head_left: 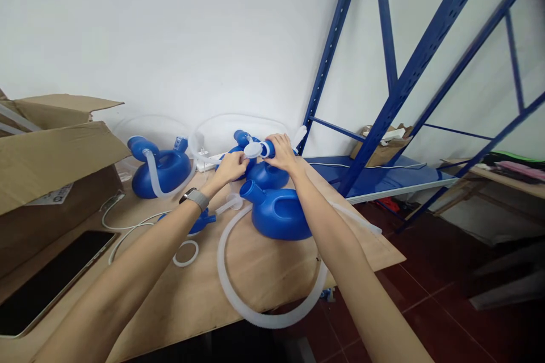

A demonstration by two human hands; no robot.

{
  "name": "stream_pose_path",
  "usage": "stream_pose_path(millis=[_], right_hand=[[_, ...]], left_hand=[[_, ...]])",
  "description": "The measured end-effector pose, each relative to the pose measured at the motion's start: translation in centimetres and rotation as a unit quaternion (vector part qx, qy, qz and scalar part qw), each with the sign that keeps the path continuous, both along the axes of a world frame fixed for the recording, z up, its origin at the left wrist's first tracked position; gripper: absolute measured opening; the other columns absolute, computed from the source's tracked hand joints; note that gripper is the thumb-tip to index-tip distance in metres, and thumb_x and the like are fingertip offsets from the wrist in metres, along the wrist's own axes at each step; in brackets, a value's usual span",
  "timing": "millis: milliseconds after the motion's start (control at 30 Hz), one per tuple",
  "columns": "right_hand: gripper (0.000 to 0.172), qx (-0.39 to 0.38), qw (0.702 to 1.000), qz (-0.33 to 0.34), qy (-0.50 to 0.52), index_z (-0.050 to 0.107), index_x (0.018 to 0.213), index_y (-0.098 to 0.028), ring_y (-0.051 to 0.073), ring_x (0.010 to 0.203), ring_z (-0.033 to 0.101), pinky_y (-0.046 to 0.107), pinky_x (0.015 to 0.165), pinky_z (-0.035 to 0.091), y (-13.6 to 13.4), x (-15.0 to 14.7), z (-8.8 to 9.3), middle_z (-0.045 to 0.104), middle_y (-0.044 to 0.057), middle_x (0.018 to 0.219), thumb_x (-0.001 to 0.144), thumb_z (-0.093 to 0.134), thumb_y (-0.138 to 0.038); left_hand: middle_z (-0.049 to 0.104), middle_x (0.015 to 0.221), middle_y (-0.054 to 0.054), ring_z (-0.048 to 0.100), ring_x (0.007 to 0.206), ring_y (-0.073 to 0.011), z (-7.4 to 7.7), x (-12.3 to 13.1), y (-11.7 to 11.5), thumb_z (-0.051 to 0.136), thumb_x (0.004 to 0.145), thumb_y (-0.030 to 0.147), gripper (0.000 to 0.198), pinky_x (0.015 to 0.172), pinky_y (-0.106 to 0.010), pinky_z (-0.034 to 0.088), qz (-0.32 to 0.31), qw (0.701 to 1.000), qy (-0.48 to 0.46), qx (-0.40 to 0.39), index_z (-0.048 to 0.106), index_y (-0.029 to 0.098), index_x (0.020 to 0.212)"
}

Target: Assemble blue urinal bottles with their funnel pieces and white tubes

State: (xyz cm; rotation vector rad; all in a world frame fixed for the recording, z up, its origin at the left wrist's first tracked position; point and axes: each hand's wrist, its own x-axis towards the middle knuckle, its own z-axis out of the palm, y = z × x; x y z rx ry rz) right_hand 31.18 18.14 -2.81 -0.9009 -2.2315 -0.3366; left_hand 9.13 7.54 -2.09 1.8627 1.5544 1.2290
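Note:
My right hand (281, 151) is wrapped round a blue cap piece (268, 149) with a white ring, above the blue bottles. My left hand (233, 165) pinches the edge of a round white lid (252, 150) beside that piece. Below them a blue bottle (281, 215) with an open spout lies nearest me on the wooden table (255, 272). Another blue bottle (269, 174) sits just behind it, partly hidden by my right hand. A translucent hose (225, 272) loops round the front of the near bottle and over the table edge.
At left are a cardboard box (63, 164), a black tablet-like device (51, 281) and a blue bottle with a hose (164, 173). A white ring (186, 253) and blue parts (200, 221) lie under my left forearm. Blue shelving (383, 181) stands at right.

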Motion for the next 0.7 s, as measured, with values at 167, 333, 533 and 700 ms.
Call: stream_pose_path(millis=[167, 333, 533, 700], right_hand=[[0.076, -0.004, 0.993, -0.061, -0.099, 0.047, 0.158, -0.021, 0.044, 0.156, 0.028, 0.073, 0.127, 0.006, -0.2, -1.2, -0.6, 0.041, 0.018, 0.166, 0.089, 0.073, -0.036], [0.106, -0.139, 0.985, -0.087, -0.054, 0.01, 0.173, -0.016, 0.042, 0.159, 0.03, 0.065, 0.129, 0.021, 0.3, -1.8, -1.2, 0.033, 0.025, 0.17, 0.092, 0.07, -0.051], [0.102, -0.307, 0.949, -0.049, 0.047, 0.029, 0.169, -0.01, 0.04, 0.163, 0.024, 0.057, 0.131, 0.025, -0.3, -1.7, 3.0, 0.025, 0.025, 0.174, 0.09, 0.074, -0.058], [0.074, -0.288, 0.946, 0.143, -0.026, 0.056, 0.156, -0.027, 0.037, 0.138, 0.062, 0.058, 0.118, 0.048, -9.5, 3.0, 6.6, 0.064, 0.01, 0.151, 0.094, 0.068, -0.065]], left_hand=[[0.057, 0.055, 0.0, 0.064, 0.052, -0.0192, 2.0, -0.1, -1.7, 0.03, 0.104, 0.042, 0.038, 0.054, -0.028, 0.05, -0.009, 0.995, -0.094, -0.038, 0.053, 0.022, 0.081], [0.062, 0.061, -0.002, 0.064, 0.057, -0.0164, 2.8, -2.5, -6.8, 0.045, 0.099, 0.048, 0.039, 0.055, -0.026, 0.05, -0.041, 0.991, -0.112, -0.062, 0.058, 0.019, 0.077], [0.047, 0.051, 0.006, 0.045, 0.045, -0.014, 0.8, -6.7, -14.3, 0.054, 0.089, 0.058, 0.042, 0.05, -0.026, 0.038, -0.018, 0.988, -0.068, -0.139, 0.067, 0.018, 0.094], [0.037, 0.052, 0.007, 0.039, 0.048, -0.0172, -2.5, -9.8, -20.7, 0.049, 0.086, 0.073, 0.068, 0.049, -0.03, 0.03, 0.032, 0.978, -0.018, -0.204, 0.071, 0.019, 0.12]])
